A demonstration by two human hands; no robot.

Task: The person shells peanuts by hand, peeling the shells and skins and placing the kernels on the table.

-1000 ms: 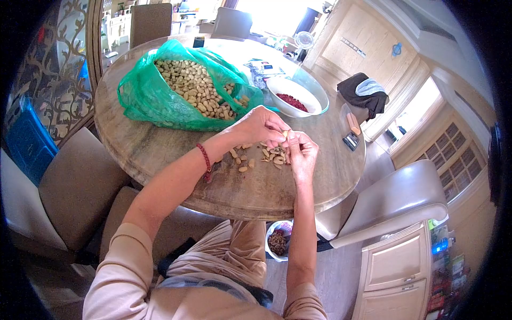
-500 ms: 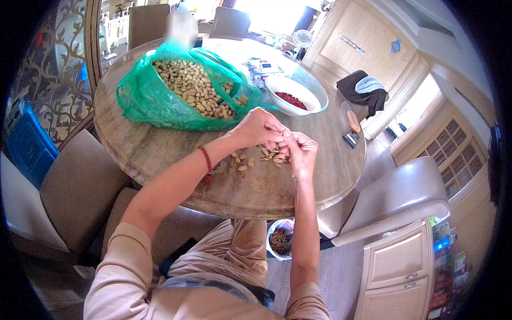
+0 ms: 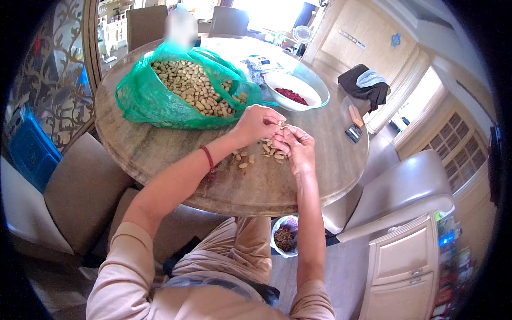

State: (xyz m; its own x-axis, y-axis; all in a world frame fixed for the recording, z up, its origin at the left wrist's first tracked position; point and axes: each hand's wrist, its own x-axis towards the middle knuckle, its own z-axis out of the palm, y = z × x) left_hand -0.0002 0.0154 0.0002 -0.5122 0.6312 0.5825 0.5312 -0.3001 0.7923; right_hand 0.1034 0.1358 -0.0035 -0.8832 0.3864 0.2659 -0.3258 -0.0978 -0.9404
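Your left hand [image 3: 257,126] and right hand [image 3: 301,149] meet above the bench [image 3: 266,192], each grip pinching one peanut [image 3: 281,125] at the fingertips. From there: green peanut bag [image 3: 144,93] at 10 o'clock, white bowl [image 3: 310,96] with red kernels [image 3: 292,97] at 1, small pod pile [image 3: 278,155] at 6.

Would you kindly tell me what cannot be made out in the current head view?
All in the head view:
Small piece between left hand and right hand: largely covered by them, too small to identify.
Green bag: bottom hidden under peanuts.
Packet: lettering too small to read.
Bucket: right edge hidden by right forearm.
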